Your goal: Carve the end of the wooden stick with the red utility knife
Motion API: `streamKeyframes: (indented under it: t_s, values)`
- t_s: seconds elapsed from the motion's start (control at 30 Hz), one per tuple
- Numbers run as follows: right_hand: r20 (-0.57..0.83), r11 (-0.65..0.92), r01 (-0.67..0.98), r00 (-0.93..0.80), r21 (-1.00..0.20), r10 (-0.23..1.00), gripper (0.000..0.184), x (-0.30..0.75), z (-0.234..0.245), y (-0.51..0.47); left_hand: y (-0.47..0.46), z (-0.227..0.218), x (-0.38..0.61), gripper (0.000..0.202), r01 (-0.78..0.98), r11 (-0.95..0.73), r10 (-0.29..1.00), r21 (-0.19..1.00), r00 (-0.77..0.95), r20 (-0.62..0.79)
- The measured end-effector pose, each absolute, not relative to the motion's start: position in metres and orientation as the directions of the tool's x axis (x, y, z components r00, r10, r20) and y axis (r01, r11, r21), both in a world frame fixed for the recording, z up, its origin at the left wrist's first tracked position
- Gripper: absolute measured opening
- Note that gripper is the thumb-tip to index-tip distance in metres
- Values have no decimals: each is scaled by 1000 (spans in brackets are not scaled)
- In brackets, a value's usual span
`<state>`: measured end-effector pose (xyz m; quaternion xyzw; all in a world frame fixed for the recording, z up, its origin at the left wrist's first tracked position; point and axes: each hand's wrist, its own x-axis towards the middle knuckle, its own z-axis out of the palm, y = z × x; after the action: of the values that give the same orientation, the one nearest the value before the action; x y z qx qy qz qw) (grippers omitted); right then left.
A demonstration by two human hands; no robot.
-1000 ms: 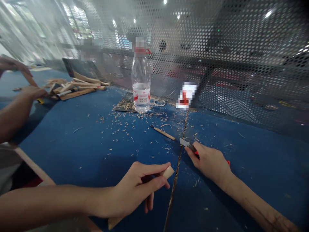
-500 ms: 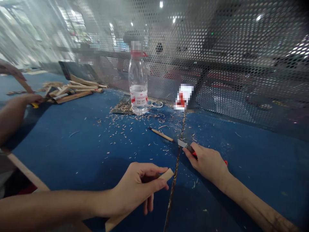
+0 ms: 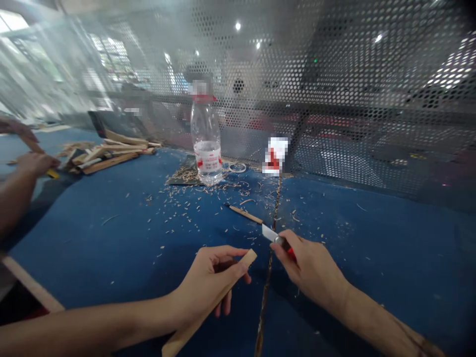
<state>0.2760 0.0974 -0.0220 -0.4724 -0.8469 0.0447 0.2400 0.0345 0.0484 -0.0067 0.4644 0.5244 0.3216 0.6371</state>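
A pale wooden strip slants up from the bottom edge, its squared end poking out past the thumb and forefinger of my left hand, which is closed on it. To the right, my right hand grips a utility knife with a dark and red handle. Its broad blade points left and stays apart from the strip. Just beyond the blade tip, a slim wooden stick with a dark pointed end lies on the blue table.
Wood shavings surround a clear bottle standing beside a dark flat sheet. A blurred white-and-red card leans on the perforated metal screen. Wood scraps are piled at left, near another person's hands. A gap splits the tabletop.
My right hand has brought the knife left and slightly down, nearer the strip. The strip's end has shifted a little left and up. The whole view has tilted slightly.
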Motion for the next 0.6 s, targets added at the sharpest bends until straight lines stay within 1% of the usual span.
streamKeyframes:
  t_s: [0.07, 0.13, 0.2, 0.3, 0.37, 0.43, 0.5, 0.6]
  values:
    - [321, 511, 733, -401, -449, 858, 17, 268, -17, 88, 50, -7, 33, 64, 59, 368, 899, 928, 230, -372]
    - [313, 477, 672, -360, -565, 879, 19, 264, -11, 82, 52, -5, 34, 65, 38, 380, 901, 924, 209, -379]
    - [344, 481, 596, -337, -642, 876, 17, 264, -5, 80, 53, -2, 35, 66, 23, 386, 905, 922, 184, -383]
    - [402, 508, 487, -312, -711, 861, 14, 267, 1, 82, 54, 5, 35, 63, -5, 383, 910, 924, 173, -376]
    - [402, 506, 455, -311, -733, 861, 16, 268, 0, 85, 53, 9, 34, 59, -38, 388, 908, 921, 187, -375]
    - [375, 500, 463, -339, -732, 863, 19, 269, -4, 87, 52, 11, 32, 57, -74, 394, 906, 916, 199, -374]
    - [351, 520, 488, -398, -701, 847, 21, 270, -10, 87, 51, 11, 31, 57, -101, 387, 910, 916, 199, -363]
    - [364, 603, 509, -495, -615, 789, 23, 271, -17, 85, 50, 6, 31, 59, -118, 375, 915, 919, 204, -348]
